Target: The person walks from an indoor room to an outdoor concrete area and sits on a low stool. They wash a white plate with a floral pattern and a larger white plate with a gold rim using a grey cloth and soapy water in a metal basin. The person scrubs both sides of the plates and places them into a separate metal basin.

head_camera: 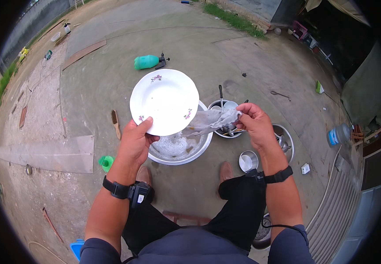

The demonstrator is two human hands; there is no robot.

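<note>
My left hand point(137, 140) grips the lower left rim of a white plate point(165, 102) with small pink flower prints, thumb on its face. The plate is held up above a wide metal basin point(207, 145) of sudsy water point(174, 147), hiding the basin's far left part. Pinched between the thumb and fingers of my right hand point(254, 123) is a wet grey cloth point(213, 120). It stretches left toward the plate's right edge; I cannot tell whether they touch. Behind the cloth stands a metal bowl point(231, 134) holding dishes and utensils, partly covered.
A green spray bottle point(147, 62) lies beyond the plate. On the left are a wooden-handled brush point(116, 124) and a green bottle point(106, 163). To the right stand a small metal pot point(248, 161) and another basin point(291, 148) with metalware, near a small white box point(305, 169).
</note>
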